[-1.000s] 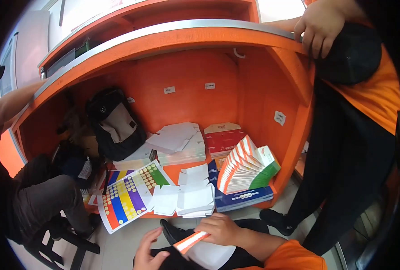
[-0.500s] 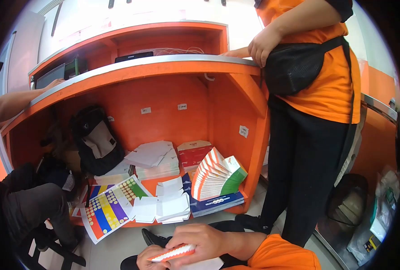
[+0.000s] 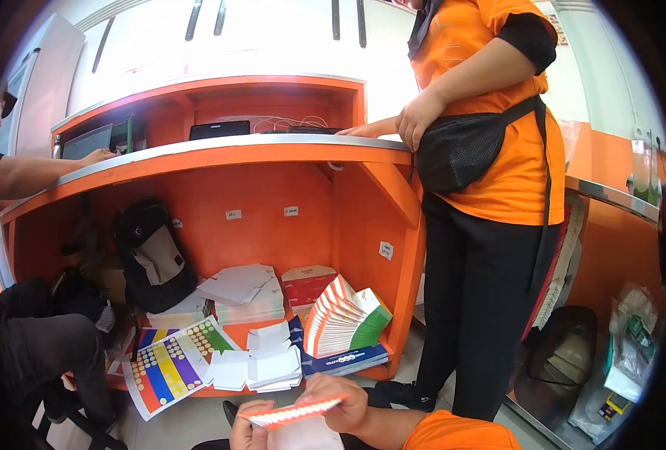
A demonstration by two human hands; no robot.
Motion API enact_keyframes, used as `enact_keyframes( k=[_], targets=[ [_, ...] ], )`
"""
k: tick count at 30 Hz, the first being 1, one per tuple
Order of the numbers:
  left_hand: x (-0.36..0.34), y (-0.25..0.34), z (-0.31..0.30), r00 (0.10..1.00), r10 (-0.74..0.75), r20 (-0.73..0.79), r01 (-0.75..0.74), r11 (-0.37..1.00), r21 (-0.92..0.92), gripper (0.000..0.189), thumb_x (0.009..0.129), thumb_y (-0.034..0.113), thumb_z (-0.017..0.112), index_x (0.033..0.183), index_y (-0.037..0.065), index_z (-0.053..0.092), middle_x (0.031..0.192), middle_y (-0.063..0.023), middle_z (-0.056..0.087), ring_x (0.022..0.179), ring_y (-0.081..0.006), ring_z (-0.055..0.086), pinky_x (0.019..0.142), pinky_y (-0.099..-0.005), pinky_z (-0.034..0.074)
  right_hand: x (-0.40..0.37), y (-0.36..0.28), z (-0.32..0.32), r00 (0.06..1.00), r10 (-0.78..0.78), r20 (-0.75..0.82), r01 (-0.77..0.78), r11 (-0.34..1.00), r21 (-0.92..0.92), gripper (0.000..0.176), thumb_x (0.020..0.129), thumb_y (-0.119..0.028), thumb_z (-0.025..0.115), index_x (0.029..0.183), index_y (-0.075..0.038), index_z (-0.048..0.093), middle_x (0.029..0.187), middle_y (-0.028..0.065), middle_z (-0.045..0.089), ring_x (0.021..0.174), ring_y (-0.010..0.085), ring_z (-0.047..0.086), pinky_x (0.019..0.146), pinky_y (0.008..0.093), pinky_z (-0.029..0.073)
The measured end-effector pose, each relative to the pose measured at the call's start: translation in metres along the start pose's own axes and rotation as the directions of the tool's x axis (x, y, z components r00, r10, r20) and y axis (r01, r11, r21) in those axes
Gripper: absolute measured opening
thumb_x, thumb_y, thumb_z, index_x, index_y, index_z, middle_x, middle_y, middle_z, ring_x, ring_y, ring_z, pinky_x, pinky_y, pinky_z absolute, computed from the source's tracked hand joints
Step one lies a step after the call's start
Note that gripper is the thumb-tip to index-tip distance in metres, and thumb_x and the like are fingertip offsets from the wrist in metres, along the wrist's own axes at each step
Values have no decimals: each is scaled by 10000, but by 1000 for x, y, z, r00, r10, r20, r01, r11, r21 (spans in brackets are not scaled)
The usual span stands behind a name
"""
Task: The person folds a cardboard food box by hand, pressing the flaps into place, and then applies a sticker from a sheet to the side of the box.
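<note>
Low in the view, my left hand (image 3: pixel 249 429) grips one end of an orange-and-white folded paper piece (image 3: pixel 295 412) with a scalloped edge. My right hand (image 3: pixel 340 401) has its fingers wrapped round the other end. A white panel of the piece hangs down between the hands. Beyond them, white unfolded cartons (image 3: pixel 274 360) lie on the shelf edge, beside a colourful printed sheet (image 3: pixel 169 364). A fanned stack of orange, white and green cartons (image 3: pixel 348 322) rests on blue flat packs (image 3: pixel 348 361).
An orange counter (image 3: pixel 235 156) spans the front, with a black backpack (image 3: pixel 153 255) and white card stacks (image 3: pixel 247 292) underneath. One person in an orange shirt (image 3: pixel 498 142) stands at the right; another person's arm (image 3: pixel 40 174) reaches in at the left. Plastic bags (image 3: pixel 633 337) lie far right.
The view has tilted up and shifted right. My hands have moved apart along the paper piece, which now shows wider and flatter between them, with its white panel hanging.
</note>
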State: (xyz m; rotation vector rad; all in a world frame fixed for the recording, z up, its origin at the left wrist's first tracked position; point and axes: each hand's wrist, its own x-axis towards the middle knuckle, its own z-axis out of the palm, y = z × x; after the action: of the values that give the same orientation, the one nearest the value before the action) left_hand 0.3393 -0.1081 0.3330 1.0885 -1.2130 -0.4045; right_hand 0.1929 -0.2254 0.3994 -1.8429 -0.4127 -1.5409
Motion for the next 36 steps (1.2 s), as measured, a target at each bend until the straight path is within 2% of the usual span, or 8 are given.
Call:
enact_keyframes(
  k=[6, 8, 9, 20, 24, 27, 30, 36],
  targets=[
    [2, 18, 14, 945, -81, -317, 11, 976, -216, 207, 929, 185, 433, 993, 11, 524, 909, -26, 531, 835, -125, 474, 751, -253, 389, 9, 1, 9, 969, -109, 223, 140, 982, -128, 400, 866, -351, 541, 1035, 11, 553, 881, 83, 606, 778, 164, 578, 720, 272, 404],
    [5, 21, 7, 912, 54, -407, -108, 988, -111, 209, 927, 208, 449, 938, 10, 514, 821, -10, 503, 761, -109, 448, 697, -241, 380, 5, 4, 14, 826, 471, 308, -503, 864, 26, 486, 875, -419, 501, 1098, 11, 512, 952, 41, 553, 858, 106, 508, 750, 245, 388],
    [5, 22, 4, 914, 45, -404, -103, 987, -124, 254, 927, 250, 443, 948, 6, 509, 827, -19, 500, 766, -118, 447, 698, -250, 381, 2, 11, 9, 646, 582, 495, -702, 708, 84, 515, 899, -345, 489, 1229, 39, 398, 1262, 128, 410, 1094, 160, 405, 923, 300, 342],
    [15, -21, -1, 899, 85, -429, -171, 971, -167, 560, 847, 467, 482, 1057, -52, 490, 967, -101, 546, 904, -179, 510, 799, -299, 399, -31, 18, 14, 906, 365, 214, -374, 927, 2, 387, 919, -230, 455, 1206, 30, 445, 1215, 141, 441, 1148, 225, 411, 987, 313, 287],
    [6, -35, -8, 898, 51, -437, -132, 979, -157, 653, 820, 525, 497, 1090, -70, 486, 1012, -125, 562, 949, -197, 532, 833, -312, 405, -37, 39, 8, 544, 671, 504, -735, 671, -100, 515, 939, -278, 400, 1337, 20, 262, 1411, 149, 205, 1321, 255, 151, 1065, 329, 154],
    [4, -37, -17, 933, 141, -330, -123, 990, 74, 533, 851, 424, 484, 1043, -73, 511, 927, -118, 574, 867, -165, 524, 785, -289, 403, -36, 47, -2, 482, 519, 707, -724, 689, -12, 520, 937, -294, 404, 1337, 11, 272, 1396, 108, 238, 1288, 212, 221, 1045, 317, 219],
    [4, -56, -13, 942, 64, -329, -28, 993, 111, 442, 844, 357, 492, 990, -58, 523, 867, -85, 556, 829, -156, 511, 741, -288, 408, -64, 52, 0, 138, 801, 582, -990, 100, 97, 438, 921, -306, 451, 1254, -23, 418, 1187, 32, 486, 1075, 132, 467, 859, 264, 423],
    [25, -89, -11, 913, -394, -107, 400, 916, 42, 467, 936, 403, 323, 1183, 17, 418, 1140, -98, 492, 1070, -171, 438, 918, -313, 309, -110, 87, 5, 184, 944, 275, -859, 18, 512, 334, 912, -182, 472, 1180, 18, 487, 1181, 84, 526, 1076, 152, 493, 927, 309, 385]
  ],
)
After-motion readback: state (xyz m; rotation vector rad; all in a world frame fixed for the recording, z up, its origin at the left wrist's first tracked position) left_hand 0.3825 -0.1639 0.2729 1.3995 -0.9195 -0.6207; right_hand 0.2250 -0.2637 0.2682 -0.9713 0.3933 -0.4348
